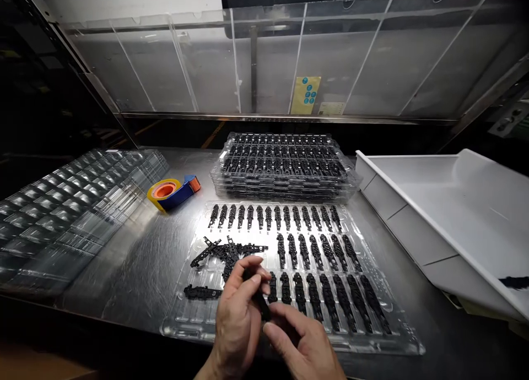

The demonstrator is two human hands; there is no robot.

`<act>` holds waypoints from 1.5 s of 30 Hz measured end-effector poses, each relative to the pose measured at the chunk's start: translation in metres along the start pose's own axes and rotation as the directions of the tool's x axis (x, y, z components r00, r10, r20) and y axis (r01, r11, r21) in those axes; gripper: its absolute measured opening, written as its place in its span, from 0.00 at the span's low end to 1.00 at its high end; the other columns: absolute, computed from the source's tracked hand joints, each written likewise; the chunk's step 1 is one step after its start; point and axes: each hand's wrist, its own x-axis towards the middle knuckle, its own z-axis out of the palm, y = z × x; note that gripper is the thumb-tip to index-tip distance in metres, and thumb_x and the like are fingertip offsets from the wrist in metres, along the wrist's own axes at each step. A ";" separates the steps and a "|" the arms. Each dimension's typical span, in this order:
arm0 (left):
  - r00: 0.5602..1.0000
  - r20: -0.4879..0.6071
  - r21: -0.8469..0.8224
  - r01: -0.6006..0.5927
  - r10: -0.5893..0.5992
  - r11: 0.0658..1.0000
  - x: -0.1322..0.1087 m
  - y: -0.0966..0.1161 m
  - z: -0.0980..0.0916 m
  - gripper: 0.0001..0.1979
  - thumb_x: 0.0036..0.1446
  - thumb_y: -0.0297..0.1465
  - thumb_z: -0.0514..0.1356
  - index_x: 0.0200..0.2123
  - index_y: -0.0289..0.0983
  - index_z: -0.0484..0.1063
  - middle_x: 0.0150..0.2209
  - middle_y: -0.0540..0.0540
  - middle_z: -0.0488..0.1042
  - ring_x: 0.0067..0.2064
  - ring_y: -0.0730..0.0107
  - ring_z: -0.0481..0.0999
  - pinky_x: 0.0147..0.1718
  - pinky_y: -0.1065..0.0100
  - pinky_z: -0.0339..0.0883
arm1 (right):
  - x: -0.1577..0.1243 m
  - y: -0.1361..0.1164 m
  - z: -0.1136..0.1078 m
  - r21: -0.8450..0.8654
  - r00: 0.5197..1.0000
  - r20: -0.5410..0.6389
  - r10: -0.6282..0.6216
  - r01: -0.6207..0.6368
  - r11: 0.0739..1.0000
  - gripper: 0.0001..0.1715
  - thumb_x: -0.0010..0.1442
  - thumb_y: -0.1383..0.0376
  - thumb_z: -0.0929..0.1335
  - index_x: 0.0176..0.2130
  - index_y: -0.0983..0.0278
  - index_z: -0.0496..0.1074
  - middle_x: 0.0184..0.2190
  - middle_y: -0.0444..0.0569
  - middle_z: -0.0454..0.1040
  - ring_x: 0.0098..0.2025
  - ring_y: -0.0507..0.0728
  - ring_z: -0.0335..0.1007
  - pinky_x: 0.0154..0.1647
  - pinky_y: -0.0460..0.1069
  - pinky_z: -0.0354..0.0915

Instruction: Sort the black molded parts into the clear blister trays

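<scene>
A clear plastic tray (384, 336) lies on the steel bench in front of me, its pockets filled with rows of small black plastic parts (318, 253). A loose heap of the same black parts (225, 251) sits on the tray's left side. My left hand (237, 325) and my right hand (300, 344) meet over the tray's near edge. Together they pinch one black part (261, 304) between thumbs and fingertips.
A stack of filled clear trays (285, 165) stands behind the open tray. Empty clear trays (61, 209) are piled at the left. A tape dispenser (173, 193) lies between them. A white slanted chute (446, 209) rises at the right. A clear acrylic screen (268, 66) closes the back.
</scene>
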 end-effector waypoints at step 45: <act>0.954 0.181 0.834 -0.277 0.238 0.478 0.066 0.038 -0.081 0.06 0.56 0.31 0.58 0.33 0.38 0.75 0.33 0.49 0.75 0.35 0.67 0.73 0.36 0.67 0.63 | 0.145 -0.045 -0.062 0.073 0.981 0.120 0.151 -0.161 0.984 0.13 0.53 0.59 0.72 0.35 0.65 0.74 0.28 0.44 0.74 0.26 0.51 0.69 0.26 0.47 0.66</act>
